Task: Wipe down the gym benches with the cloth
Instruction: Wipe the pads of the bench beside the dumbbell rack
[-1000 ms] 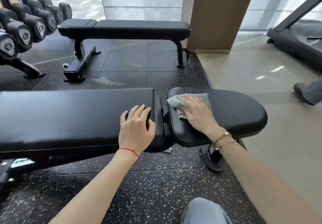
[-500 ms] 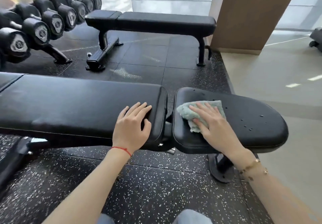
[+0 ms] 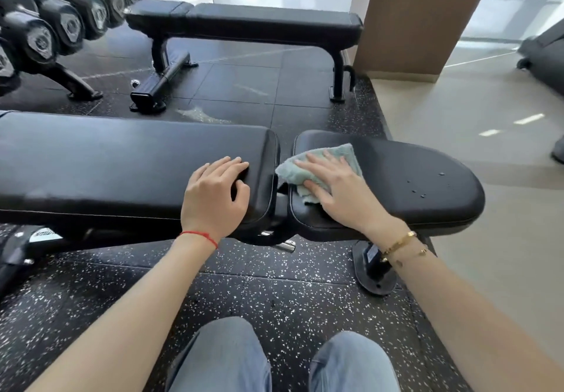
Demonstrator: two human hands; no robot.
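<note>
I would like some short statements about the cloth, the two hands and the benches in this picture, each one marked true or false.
1. The right hand presses the green cloth onto the seat pad. True.
2. The left hand holds a spray bottle. False: it rests on the long back pad and holds nothing.
3. Water droplets lie on the seat pad to the right of the cloth. True.
4. The cloth lies on the far bench. False: it is on the near bench's seat pad.
5. Dumbbells sit on a rack at the upper left. True.
</note>
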